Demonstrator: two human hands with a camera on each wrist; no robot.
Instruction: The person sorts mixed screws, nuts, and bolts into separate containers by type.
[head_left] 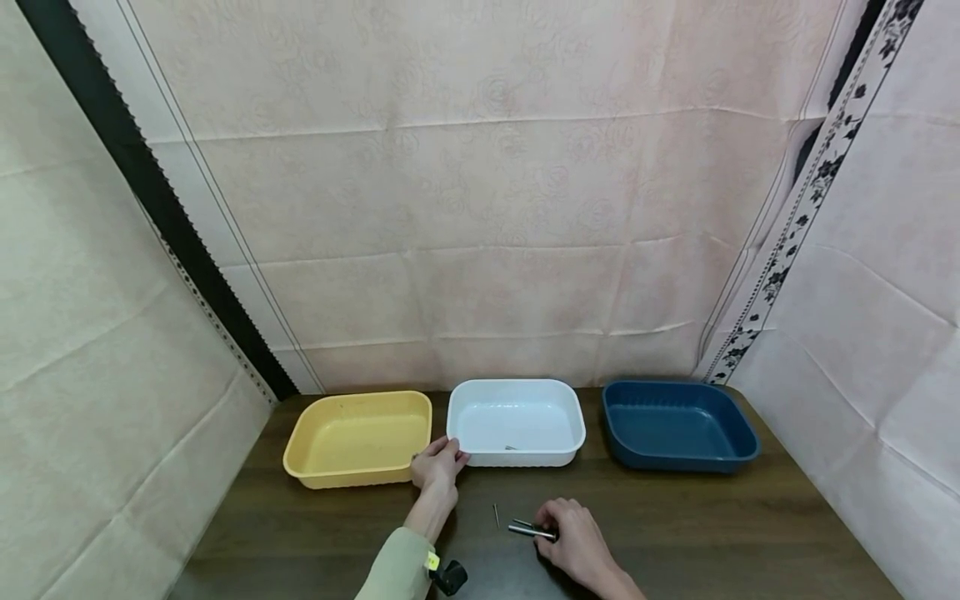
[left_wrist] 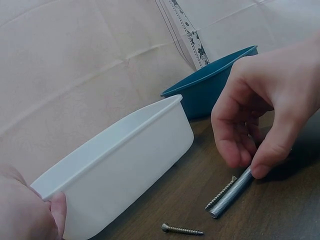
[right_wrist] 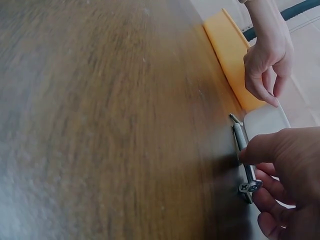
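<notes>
Near the bottom of the head view, right of centre, a thick bolt (left_wrist: 231, 195) is pinched between the thumb and fingers of the right hand (head_left: 573, 537). A thin screw (left_wrist: 220, 193) lies close along it; whether this is held too cannot quite be told. Further left, a loose screw (head_left: 496, 516) lies on the table (head_left: 750, 533). At mid-frame, the near left corner of the white tray (head_left: 517, 417) is pinched by the left hand (head_left: 437, 467). The bolt is best kept firmly pinched, the thin screw neither dragged nor dropped, and the tray steadied lightly, without tipping.
</notes>
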